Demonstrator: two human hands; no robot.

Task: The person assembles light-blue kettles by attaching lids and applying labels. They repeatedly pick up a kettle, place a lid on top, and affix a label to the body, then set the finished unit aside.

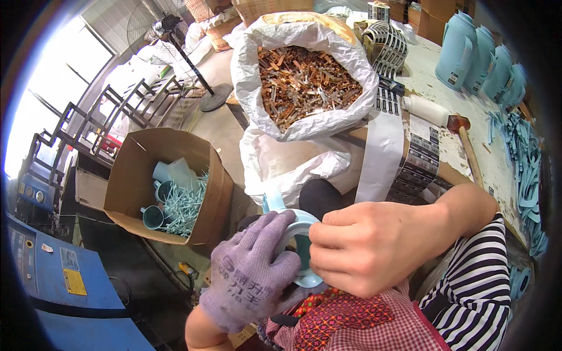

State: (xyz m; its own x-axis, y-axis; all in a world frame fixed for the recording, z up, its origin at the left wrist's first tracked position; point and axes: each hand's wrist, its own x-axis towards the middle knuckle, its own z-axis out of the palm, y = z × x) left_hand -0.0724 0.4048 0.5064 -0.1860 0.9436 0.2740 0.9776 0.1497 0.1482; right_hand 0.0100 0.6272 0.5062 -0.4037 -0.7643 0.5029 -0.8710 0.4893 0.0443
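Observation:
A light blue plastic jug body (309, 281) is held in front of my lap, its round opening tilted toward me. Wrapped around its left side is my left hand (249, 272), closed on it, in a purple-grey knitted glove with dark print. My bare right hand (372, 243) has its fingers curled closed against the right part of the rim. Its fingertips are hidden, so whatever they pinch cannot be made out. A light blue protruding part (273, 200) of the jug shows above my gloved fingers.
Ahead stands a white sack (246, 76) of brown and grey strips. A cardboard box (213, 202) at left holds blue scraps and cups. On the right table (427, 64) are several blue jugs (456, 50), a hammer (468, 152) and blue strips (527, 169). Blue machinery (64, 275) stands at lower left.

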